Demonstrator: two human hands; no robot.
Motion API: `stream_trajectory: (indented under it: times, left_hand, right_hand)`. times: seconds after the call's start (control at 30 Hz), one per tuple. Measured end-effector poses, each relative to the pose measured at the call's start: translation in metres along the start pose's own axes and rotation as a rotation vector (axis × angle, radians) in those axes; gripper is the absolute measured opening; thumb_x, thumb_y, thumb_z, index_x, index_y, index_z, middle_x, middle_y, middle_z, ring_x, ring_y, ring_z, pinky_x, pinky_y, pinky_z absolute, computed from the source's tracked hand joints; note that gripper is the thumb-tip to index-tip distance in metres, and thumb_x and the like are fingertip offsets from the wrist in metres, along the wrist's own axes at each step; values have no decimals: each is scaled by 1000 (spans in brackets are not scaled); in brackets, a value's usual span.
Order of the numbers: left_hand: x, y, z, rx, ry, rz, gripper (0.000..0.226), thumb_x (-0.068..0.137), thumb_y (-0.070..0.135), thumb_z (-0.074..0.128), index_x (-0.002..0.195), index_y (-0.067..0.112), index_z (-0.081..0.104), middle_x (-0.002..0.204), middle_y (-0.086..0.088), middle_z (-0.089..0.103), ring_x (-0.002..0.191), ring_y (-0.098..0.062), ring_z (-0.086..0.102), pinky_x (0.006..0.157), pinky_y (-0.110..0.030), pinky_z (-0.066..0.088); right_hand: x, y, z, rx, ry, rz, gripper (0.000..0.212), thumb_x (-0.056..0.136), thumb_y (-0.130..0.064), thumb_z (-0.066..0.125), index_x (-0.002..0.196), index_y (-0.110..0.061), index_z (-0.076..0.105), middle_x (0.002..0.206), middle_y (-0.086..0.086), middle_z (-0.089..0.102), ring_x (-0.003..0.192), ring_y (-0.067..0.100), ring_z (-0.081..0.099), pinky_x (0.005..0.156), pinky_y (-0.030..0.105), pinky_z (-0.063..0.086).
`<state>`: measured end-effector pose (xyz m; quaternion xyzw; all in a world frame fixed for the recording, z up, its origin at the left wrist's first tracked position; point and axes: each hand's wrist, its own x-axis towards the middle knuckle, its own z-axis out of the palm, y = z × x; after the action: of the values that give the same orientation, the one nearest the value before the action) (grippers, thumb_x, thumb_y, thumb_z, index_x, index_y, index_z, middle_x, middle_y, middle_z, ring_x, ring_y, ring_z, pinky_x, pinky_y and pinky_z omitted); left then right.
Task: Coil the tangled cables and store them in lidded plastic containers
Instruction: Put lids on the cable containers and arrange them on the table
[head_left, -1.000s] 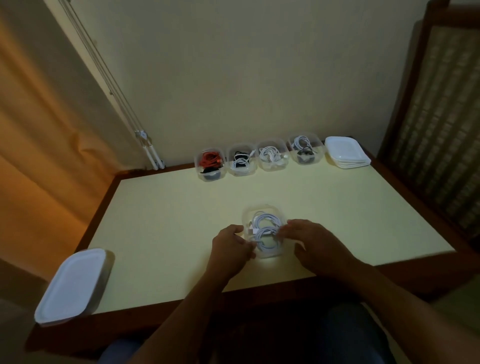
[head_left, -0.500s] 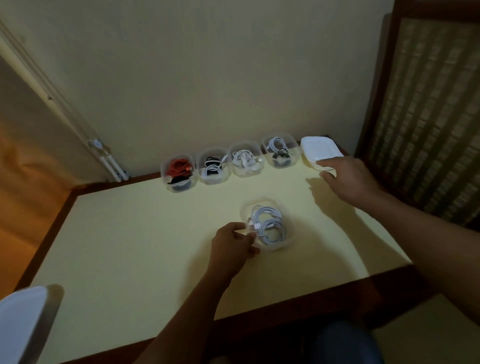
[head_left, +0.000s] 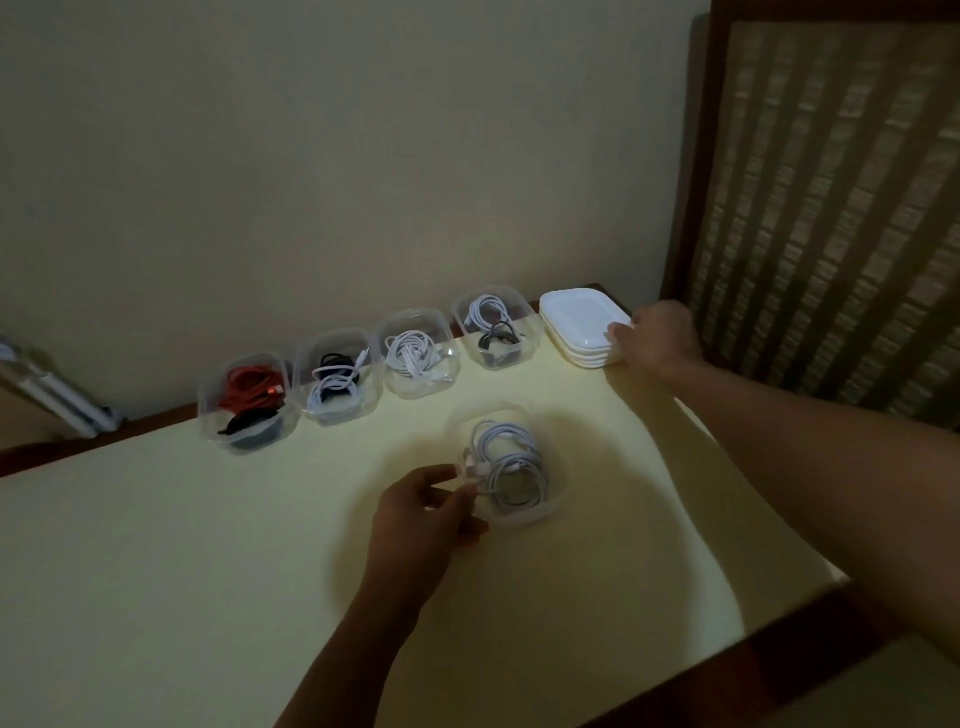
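A clear plastic container (head_left: 530, 512) stands mid-table with a coiled white cable (head_left: 511, 465) inside. My left hand (head_left: 423, 514) holds its near-left rim, thumb and fingers curled on the edge by the cable's plug. Far right at the back, my right hand (head_left: 657, 338) grips the near-right edge of a stack of white lids (head_left: 576, 319), fingers curled over the top lid's rim.
Several open clear containers line the wall: one with red and black cables (head_left: 249, 402), one with black and white (head_left: 336, 382), one with white (head_left: 415, 353), one with white and dark (head_left: 493, 327). A woven wooden panel (head_left: 831, 197) rises at right. The yellow table (head_left: 182, 571) has a dark wooden border.
My right hand left the centre container and reached back-right to the lid stack, now gripping its edge. My left hand stayed on the container's rim. The view shifted right.
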<state>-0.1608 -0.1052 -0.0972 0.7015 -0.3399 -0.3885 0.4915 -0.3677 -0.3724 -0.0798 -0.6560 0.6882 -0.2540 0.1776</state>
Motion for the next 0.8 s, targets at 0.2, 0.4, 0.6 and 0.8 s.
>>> stream_trajectory:
  times: [0.2, 0.4, 0.6, 0.8]
  left_hand:
    - [8, 2, 7, -16, -7, 25, 21, 96, 18, 70, 117, 18, 69, 73, -11, 76, 78, -36, 75, 85, -55, 61]
    - [8, 3, 11, -45, 7, 1, 20, 96, 15, 70, 115, 13, 67, 72, -11, 76, 75, -34, 75, 82, -51, 62]
    - [8, 4, 10, -61, 5, -24, 21, 95, 13, 71, 115, 10, 66, 71, -10, 75, 71, -29, 75, 82, -51, 63]
    - [7, 6, 7, -48, -11, -44, 24, 95, 13, 72, 118, 8, 66, 73, -11, 76, 71, -27, 75, 79, -45, 64]
  right_hand:
    - [9, -10, 7, -5, 47, 184, 46, 89, -24, 73, 123, 5, 63, 129, 20, 59, 113, 36, 64, 89, 40, 57]
    - [9, -13, 2, 56, 8, 267, 37, 79, -12, 80, 107, 8, 68, 105, 20, 71, 97, 35, 71, 81, 46, 62]
    - [0, -12, -10, 197, -13, 325, 32, 76, -7, 83, 102, 6, 71, 97, 18, 73, 88, 30, 74, 69, 37, 61]
    - [-7, -13, -19, 278, -10, 336, 13, 79, -8, 72, 84, 4, 70, 73, 16, 70, 48, 22, 62, 39, 22, 45]
